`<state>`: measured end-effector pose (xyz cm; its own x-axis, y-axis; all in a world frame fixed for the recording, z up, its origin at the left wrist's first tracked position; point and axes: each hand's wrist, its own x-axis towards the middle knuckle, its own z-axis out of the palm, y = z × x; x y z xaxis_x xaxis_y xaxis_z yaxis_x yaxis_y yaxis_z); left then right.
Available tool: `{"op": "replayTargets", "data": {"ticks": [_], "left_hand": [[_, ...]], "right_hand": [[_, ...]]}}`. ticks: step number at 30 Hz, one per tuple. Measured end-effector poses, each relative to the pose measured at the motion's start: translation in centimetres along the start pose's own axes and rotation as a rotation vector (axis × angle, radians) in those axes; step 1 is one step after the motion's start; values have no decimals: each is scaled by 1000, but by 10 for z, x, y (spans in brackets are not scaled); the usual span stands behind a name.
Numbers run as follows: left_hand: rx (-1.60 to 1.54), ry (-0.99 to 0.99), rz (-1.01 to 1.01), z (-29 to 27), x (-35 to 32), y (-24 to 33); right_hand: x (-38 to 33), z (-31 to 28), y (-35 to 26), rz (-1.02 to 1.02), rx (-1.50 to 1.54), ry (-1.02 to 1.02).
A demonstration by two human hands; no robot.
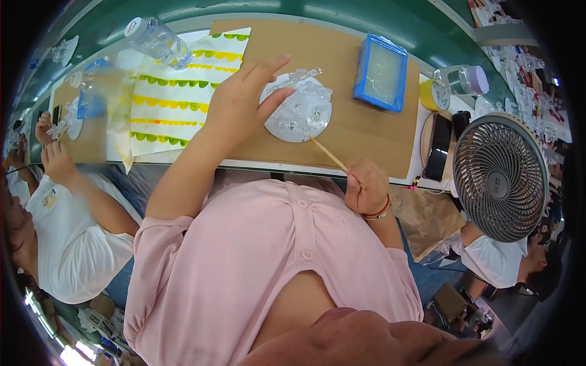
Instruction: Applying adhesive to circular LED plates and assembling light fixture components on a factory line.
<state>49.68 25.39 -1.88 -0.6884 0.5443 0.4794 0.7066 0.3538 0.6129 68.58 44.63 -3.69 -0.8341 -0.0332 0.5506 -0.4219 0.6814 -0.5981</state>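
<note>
In front of me a white round plate [279,130] lies on brown cardboard, carrying several clear plastic pieces [312,111]. My left hand [239,100] reaches over its left side, thumb and index finger stretched out and apart. A clear piece lies just beyond those fingertips; I cannot tell whether they touch it. Near the table's front edge my right hand [367,185] is closed around one end of a thin wooden stick [330,153]. The stick slants up to the left, its far tip at the plate's lower rim.
Left of the cardboard [268,43] are a scallop-patterned sheet [165,97] and a clear bottle [160,43]. To the right are a blue-edged box [381,73], a yellow roll [434,94], a lilac-lidded jar [467,80], a phone [437,149] and a fan [500,183]. Co-workers sit on both sides.
</note>
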Motion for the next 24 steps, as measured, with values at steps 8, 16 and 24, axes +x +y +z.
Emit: {"op": "replayTargets", "data": {"ticks": [8, 16, 24], "left_hand": [[157, 7, 111, 14, 6, -1], [-57, -210, -213, -10, 11, 10], [-246, -659, -90, -22, 29, -16]], "right_hand": [[2, 5, 17, 102, -145, 152], [-13, 0, 4, 20, -126, 38], [-6, 4, 12, 67, -148, 155]]}}
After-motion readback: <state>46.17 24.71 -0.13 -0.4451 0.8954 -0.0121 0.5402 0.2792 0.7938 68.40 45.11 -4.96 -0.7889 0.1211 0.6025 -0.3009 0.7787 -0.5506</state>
